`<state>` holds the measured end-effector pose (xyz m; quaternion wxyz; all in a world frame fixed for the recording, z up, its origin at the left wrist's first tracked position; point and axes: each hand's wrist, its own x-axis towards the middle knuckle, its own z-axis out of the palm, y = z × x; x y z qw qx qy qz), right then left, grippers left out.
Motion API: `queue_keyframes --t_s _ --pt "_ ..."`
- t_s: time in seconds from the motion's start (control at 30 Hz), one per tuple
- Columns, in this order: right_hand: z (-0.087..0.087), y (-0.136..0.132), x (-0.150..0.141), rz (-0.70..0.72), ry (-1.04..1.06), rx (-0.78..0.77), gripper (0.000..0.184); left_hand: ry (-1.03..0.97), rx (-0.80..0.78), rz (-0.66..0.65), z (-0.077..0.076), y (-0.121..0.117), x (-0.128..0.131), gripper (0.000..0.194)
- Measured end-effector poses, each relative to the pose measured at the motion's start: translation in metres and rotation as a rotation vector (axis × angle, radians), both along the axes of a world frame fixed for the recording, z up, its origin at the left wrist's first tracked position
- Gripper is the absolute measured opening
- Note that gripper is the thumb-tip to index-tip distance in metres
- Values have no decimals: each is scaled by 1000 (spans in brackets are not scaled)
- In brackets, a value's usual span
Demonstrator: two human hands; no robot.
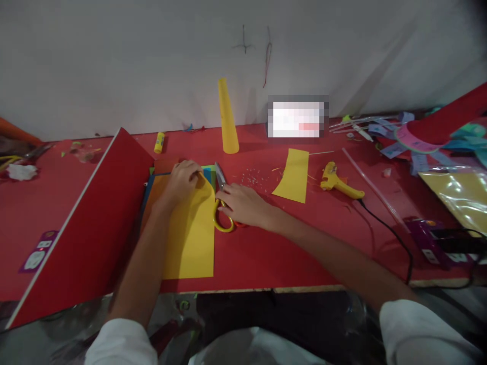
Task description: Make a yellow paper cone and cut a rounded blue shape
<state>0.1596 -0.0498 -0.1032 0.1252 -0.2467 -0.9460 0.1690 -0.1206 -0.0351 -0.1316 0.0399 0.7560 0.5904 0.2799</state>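
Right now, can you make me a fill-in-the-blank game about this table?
1. The top sheet at the left hand is coloured ____.
2. The cutting tool at the right hand is a pair of ____.
3. The cord from the glue gun is coloured ____.
4. The tabletop is coloured ____.

Missing words: yellow; scissors; black; red.

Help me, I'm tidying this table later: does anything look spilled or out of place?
Yes. Small pale bits lie scattered on the red tabletop between the scissors and the cut yellow piece, looking like loose litter. A crumpled white wad at far left also looks out of place.
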Motion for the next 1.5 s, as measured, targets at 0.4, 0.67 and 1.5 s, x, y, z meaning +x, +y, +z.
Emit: queue_keyframes --t_s 0.4,0.67,1.5 --pt "-14 -11 26 -175 -63 87 27 -795 214 -57 25 -2 4 11" --pt "-6 -22 -22 -102 478 -717 50 -645 118 -89 41 -4 61 18" --pt "-20 -16 -30 -442 635 -779 36 -819 17 -30 -2 -26 127 44"
